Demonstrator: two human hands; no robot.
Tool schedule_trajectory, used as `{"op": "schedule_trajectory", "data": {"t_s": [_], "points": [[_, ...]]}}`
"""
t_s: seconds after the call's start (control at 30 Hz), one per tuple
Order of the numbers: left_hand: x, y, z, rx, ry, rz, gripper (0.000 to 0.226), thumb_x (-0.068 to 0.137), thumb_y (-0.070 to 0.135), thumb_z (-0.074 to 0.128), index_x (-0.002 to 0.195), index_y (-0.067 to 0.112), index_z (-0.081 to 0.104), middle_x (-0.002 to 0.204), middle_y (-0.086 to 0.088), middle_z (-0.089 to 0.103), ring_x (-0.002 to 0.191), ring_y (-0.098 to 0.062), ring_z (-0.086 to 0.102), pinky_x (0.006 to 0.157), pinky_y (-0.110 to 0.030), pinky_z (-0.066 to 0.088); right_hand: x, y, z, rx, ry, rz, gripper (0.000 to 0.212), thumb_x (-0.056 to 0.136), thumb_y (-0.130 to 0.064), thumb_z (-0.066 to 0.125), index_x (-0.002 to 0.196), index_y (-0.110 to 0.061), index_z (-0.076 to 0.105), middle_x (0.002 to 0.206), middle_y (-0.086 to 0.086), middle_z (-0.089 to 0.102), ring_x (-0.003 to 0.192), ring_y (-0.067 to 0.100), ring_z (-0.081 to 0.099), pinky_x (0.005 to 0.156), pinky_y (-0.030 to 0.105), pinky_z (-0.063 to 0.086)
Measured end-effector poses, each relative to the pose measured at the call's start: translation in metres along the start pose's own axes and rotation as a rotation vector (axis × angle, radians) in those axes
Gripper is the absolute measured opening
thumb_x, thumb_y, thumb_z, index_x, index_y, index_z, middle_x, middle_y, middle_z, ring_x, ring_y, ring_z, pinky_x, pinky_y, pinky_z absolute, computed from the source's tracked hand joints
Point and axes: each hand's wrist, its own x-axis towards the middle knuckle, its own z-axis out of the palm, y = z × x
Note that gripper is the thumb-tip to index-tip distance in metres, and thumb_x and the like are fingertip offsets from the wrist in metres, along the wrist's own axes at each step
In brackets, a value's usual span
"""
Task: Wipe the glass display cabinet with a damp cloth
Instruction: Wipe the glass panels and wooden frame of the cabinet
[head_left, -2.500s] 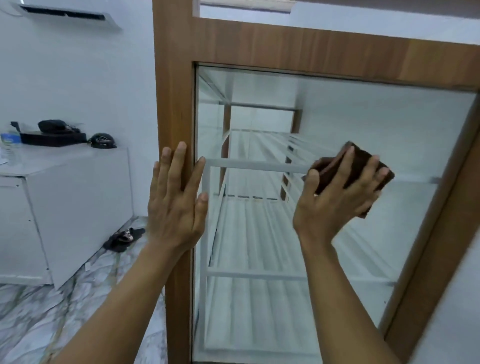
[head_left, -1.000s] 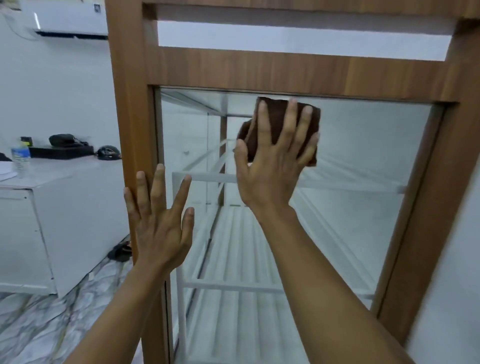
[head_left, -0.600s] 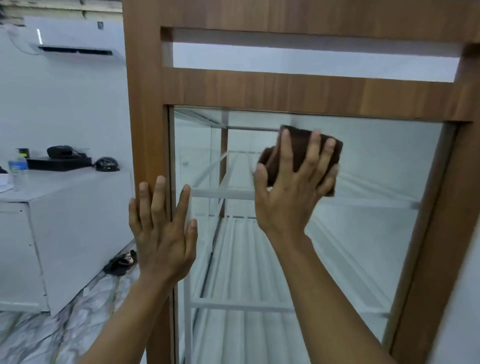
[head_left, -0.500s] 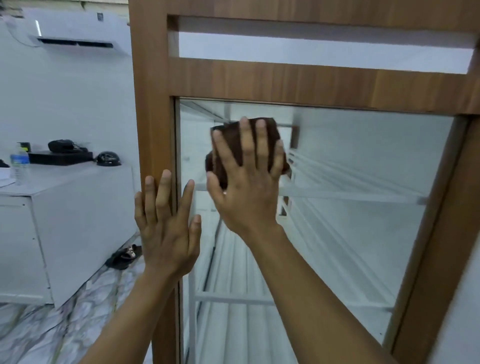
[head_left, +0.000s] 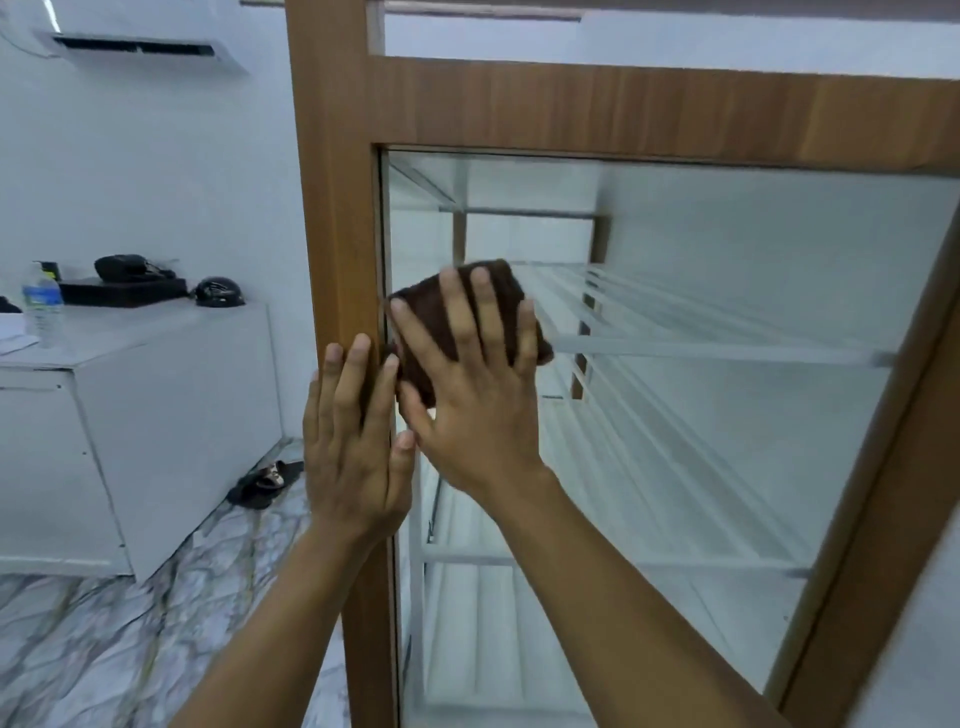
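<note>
The glass display cabinet has a wooden frame (head_left: 623, 109) and a large glass pane (head_left: 727, 322), with white slatted shelves behind it. My right hand (head_left: 467, 395) presses a folded dark brown cloth (head_left: 498, 283) flat against the glass, close to the pane's left edge. Its fingers are spread over the cloth. My left hand (head_left: 356, 447) lies flat with fingers apart on the frame's left wooden post (head_left: 332, 218), just below and left of the cloth. It holds nothing.
A white counter (head_left: 130, 415) stands to the left, carrying a water bottle (head_left: 42, 312), a black box (head_left: 122, 291) and a dark helmet-like object (head_left: 219, 292). Dark sandals (head_left: 265, 480) lie on the marble floor (head_left: 104, 649). An air conditioner (head_left: 135, 49) hangs high on the wall.
My right hand has slid the cloth from the pane's upper middle down and left to the left edge, beside my left hand. My left hand stays on the post.
</note>
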Motion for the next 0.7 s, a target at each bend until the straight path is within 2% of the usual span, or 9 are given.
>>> {"op": "schedule_trajectory", "data": {"t_s": [0.1, 0.27, 0.3, 0.37, 0.47, 0.53, 0.63, 0.67, 0.7], "points": [[-0.018, -0.004, 0.002, -0.031, -0.014, 0.021, 0.058, 0.104, 0.036, 0.022, 0.149, 0.004, 0.036, 0.168, -0.004, 0.012, 0.157, -0.023, 0.007, 0.124, -0.054, 0.021, -0.073, 0.01, 0.011, -0.011, -0.032, 0.061, 0.063, 0.097, -0.052, 0.053, 0.155, -0.036, 0.033, 0.165, 0.007, 0.012, 0.157, 0.022, -0.006, 0.125, 0.055, 0.0], [-0.042, -0.01, 0.003, -0.132, -0.018, 0.042, 0.057, 0.105, 0.039, 0.018, 0.151, 0.009, 0.033, 0.169, 0.007, 0.005, 0.157, -0.022, 0.006, 0.125, -0.053, 0.017, -0.085, 0.042, 0.005, 0.034, 0.132, 0.564, 0.065, 0.094, -0.047, 0.054, 0.154, -0.028, 0.036, 0.163, 0.014, 0.009, 0.154, 0.038, 0.001, 0.122, 0.064, 0.003], [-0.049, -0.011, 0.004, -0.154, -0.006, 0.047, 0.057, 0.105, 0.039, 0.018, 0.152, 0.01, 0.032, 0.169, 0.006, 0.006, 0.157, -0.022, 0.007, 0.125, -0.053, 0.017, -0.079, 0.03, 0.009, 0.044, 0.136, 0.559, 0.066, 0.094, -0.048, 0.052, 0.155, -0.027, 0.036, 0.163, 0.014, 0.008, 0.153, 0.039, 0.002, 0.123, 0.063, 0.003], [-0.069, -0.012, 0.008, -0.201, 0.001, 0.025, 0.059, 0.105, 0.04, 0.018, 0.153, 0.008, 0.032, 0.168, -0.003, 0.013, 0.156, -0.027, 0.01, 0.125, -0.053, 0.018, -0.082, -0.009, 0.023, 0.046, 0.083, 0.353, 0.065, 0.096, -0.048, 0.051, 0.156, -0.03, 0.033, 0.164, 0.012, 0.007, 0.154, 0.036, 0.002, 0.124, 0.06, 0.0], [-0.121, -0.012, 0.014, -0.255, 0.016, -0.016, 0.062, 0.106, 0.042, 0.016, 0.149, 0.002, 0.036, 0.162, -0.018, 0.024, 0.156, -0.032, 0.012, 0.125, -0.047, 0.017, -0.153, -0.047, 0.052, 0.045, -0.018, 0.092, 0.067, 0.096, -0.048, 0.055, 0.156, -0.036, 0.031, 0.167, 0.007, 0.006, 0.156, 0.027, -0.002, 0.125, 0.055, -0.001], [-0.157, -0.012, 0.019, -0.295, 0.032, -0.013, 0.063, 0.106, 0.042, 0.015, 0.148, 0.001, 0.037, 0.161, -0.02, 0.024, 0.156, -0.033, 0.013, 0.126, -0.045, 0.016, -0.205, -0.023, 0.06, 0.019, 0.025, 0.139, 0.067, 0.093, -0.048, 0.058, 0.155, -0.038, 0.033, 0.167, 0.006, 0.01, 0.157, 0.025, -0.002, 0.125, 0.054, 0.0], [-0.203, -0.013, 0.023, -0.394, 0.053, -0.047, 0.068, 0.106, 0.044, 0.014, 0.146, -0.005, 0.039, 0.162, -0.021, 0.023, 0.156, -0.034, 0.014, 0.126, -0.045, 0.015, -0.227, 0.018, 0.054, 0.054, 0.191, 0.459, 0.066, 0.091, -0.045, 0.058, 0.153, -0.034, 0.038, 0.166, 0.012, 0.016, 0.155, 0.034, 0.004, 0.124, 0.06, 0.005], [-0.218, -0.014, 0.024, -0.418, 0.065, -0.067, 0.07, 0.106, 0.045, 0.013, 0.146, -0.005, 0.039, 0.163, -0.021, 0.022, 0.156, -0.033, 0.014, 0.127, -0.044, 0.015, -0.22, 0.014, 0.056, 0.069, 0.216, 0.487, 0.066, 0.091, -0.045, 0.056, 0.153, -0.033, 0.038, 0.166, 0.014, 0.017, 0.155, 0.035, 0.005, 0.123, 0.061, 0.005], [-0.234, -0.015, 0.026, -0.433, 0.071, -0.084, 0.072, 0.106, 0.047, 0.012, 0.147, -0.005, 0.039, 0.164, -0.02, 0.022, 0.156, -0.031, 0.015, 0.127, -0.043, 0.016, -0.216, -0.003, 0.062, 0.069, 0.207, 0.42, 0.066, 0.092, -0.045, 0.054, 0.154, -0.032, 0.036, 0.166, 0.013, 0.017, 0.155, 0.035, 0.005, 0.123, 0.06, 0.004]]}}
